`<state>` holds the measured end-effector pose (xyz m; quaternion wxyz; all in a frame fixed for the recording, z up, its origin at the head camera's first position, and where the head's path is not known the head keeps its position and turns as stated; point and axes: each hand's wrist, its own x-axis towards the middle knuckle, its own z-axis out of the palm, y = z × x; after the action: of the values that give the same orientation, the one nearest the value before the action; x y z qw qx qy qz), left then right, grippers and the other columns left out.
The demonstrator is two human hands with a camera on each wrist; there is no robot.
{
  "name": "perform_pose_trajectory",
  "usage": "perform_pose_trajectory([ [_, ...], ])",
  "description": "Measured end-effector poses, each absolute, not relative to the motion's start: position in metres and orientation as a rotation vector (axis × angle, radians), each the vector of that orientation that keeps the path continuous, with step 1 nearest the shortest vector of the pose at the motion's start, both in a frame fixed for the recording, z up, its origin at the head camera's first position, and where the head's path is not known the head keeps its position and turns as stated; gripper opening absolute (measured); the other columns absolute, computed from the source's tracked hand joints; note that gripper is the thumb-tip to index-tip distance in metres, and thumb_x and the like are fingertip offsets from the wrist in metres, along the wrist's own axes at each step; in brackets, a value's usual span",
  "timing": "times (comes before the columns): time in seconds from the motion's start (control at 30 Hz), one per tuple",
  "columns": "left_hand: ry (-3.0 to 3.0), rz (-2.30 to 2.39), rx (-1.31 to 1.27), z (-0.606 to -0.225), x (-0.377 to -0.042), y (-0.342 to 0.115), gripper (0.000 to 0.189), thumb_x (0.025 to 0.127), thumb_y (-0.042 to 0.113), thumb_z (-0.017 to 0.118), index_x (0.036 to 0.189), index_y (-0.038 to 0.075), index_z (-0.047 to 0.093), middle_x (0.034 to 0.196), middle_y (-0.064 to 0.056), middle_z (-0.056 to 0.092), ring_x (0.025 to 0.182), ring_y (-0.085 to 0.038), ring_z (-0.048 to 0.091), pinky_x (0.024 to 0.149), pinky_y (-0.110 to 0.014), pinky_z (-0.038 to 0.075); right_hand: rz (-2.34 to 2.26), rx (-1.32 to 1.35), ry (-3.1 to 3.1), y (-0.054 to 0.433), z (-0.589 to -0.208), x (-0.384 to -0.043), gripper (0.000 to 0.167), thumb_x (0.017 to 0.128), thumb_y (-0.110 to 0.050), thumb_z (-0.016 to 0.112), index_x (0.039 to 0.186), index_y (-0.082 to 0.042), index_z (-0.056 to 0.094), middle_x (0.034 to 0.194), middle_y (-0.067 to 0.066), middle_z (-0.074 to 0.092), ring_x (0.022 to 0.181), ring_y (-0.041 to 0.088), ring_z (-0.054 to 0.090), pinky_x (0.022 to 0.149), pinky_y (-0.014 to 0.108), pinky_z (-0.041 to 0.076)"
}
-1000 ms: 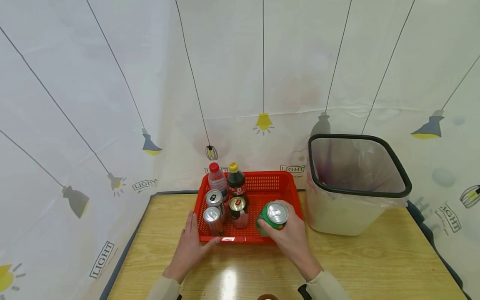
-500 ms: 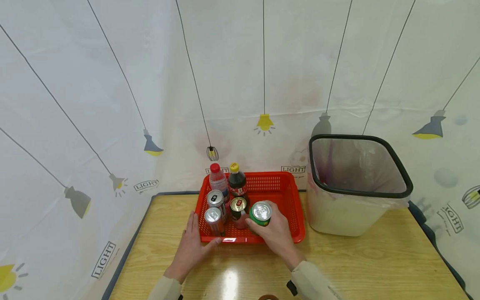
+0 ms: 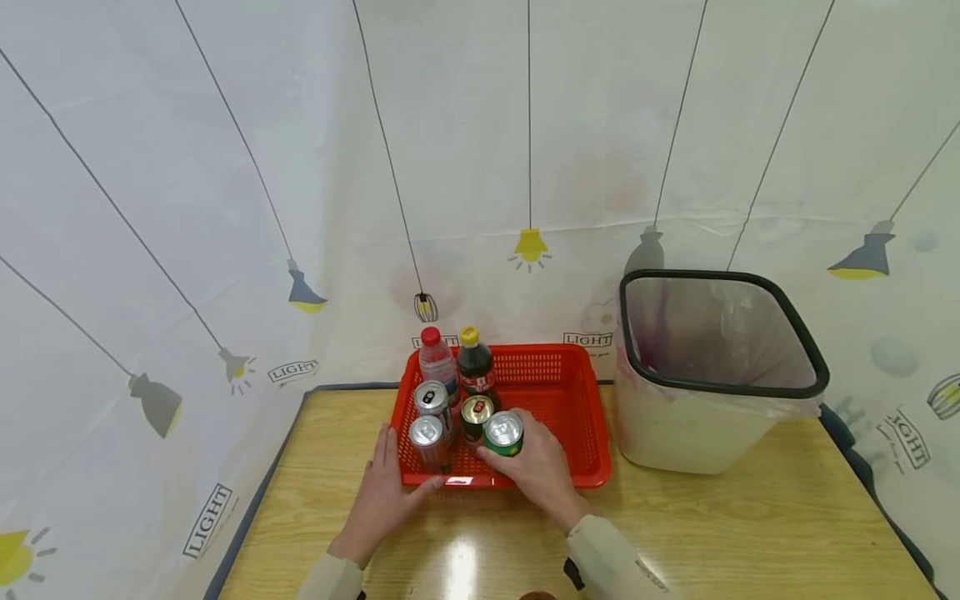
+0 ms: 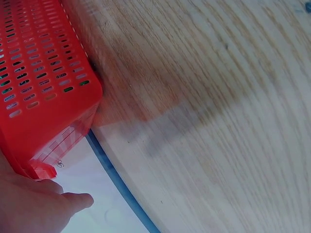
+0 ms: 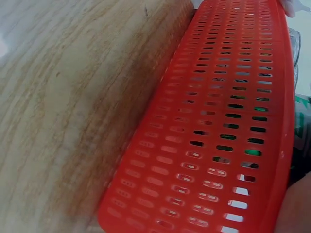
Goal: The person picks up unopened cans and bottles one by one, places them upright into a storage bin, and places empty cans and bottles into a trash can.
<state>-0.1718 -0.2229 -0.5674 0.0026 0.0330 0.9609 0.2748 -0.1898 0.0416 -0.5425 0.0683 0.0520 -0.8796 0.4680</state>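
Observation:
My right hand (image 3: 542, 467) holds a green drink can (image 3: 504, 437) with a silver top, thumb and fingers round its sides. The can stands inside the red plastic basket (image 3: 594, 425), close beside a dark can (image 3: 476, 421) with a gold top. Whether the green can's base touches the basket floor is hidden. My left hand (image 3: 381, 493) rests against the basket's near left corner, its fingers straight along the outer side and thumb at the front rim. The right wrist view shows mostly the basket's slotted front wall (image 5: 214, 126).
Left in the basket stand two silver-topped cans (image 3: 431, 398), a red-capped bottle (image 3: 437, 358) and a yellow-capped cola bottle (image 3: 476, 362). A lined, black-rimmed bin (image 3: 697, 425) stands right of the basket on the wooden table (image 3: 712, 533). A patterned sheet (image 3: 480, 150) hangs behind.
My right hand has moved left with the green can, from the basket's right part to beside the dark gold-topped can, and slightly lower. My left hand has stayed at the corner.

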Motion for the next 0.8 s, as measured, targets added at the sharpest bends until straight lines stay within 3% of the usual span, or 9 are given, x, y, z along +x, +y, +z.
perform_pose_trajectory([
  [0.23,3.013,0.846,0.099,-0.568,-0.172,-0.222,0.124,0.087,0.069,0.070,0.164,-0.004,0.006,0.172,-0.022,0.003,0.149,-0.053,0.025,0.119,-0.064,0.028,1.232,0.180,-2.765,0.038,-0.542,-0.190,0.072,0.074,-0.048,0.091,0.131,-0.013,0.065,0.114,0.007,0.055,0.099,0.023,0.056,0.085,0.042,0.053],
  [0.43,3.008,0.834,0.082,-0.567,-0.172,-0.222,0.122,0.088,0.066,0.071,0.164,-0.004,0.006,0.172,-0.023,0.003,0.148,-0.054,0.027,0.119,-0.064,0.027,1.207,0.213,-2.806,0.032,-0.540,-0.193,0.072,0.076,-0.046,0.090,0.129,-0.004,0.064,0.112,0.010,0.060,0.097,0.025,0.061,0.085,0.047,0.056],
  [0.57,3.010,0.839,0.080,-0.567,-0.172,-0.222,0.121,0.089,0.064,0.072,0.164,-0.004,0.006,0.172,-0.022,0.003,0.148,-0.053,0.027,0.119,-0.064,0.027,1.224,0.212,-2.822,0.029,-0.537,-0.196,0.063,0.078,-0.043,0.089,0.121,-0.002,0.066,0.105,0.007,0.065,0.095,0.024,0.062,0.085,0.047,0.057],
  [0.8,3.030,0.841,0.110,-0.568,-0.171,-0.223,0.123,0.087,0.069,0.070,0.164,-0.004,0.007,0.172,-0.022,0.003,0.147,-0.053,0.028,0.119,-0.064,0.028,1.218,0.246,-2.846,0.022,-0.536,-0.198,0.053,0.076,-0.035,0.091,0.109,-0.001,0.067,0.093,0.004,0.069,0.082,0.021,0.066,0.073,0.042,0.058],
])
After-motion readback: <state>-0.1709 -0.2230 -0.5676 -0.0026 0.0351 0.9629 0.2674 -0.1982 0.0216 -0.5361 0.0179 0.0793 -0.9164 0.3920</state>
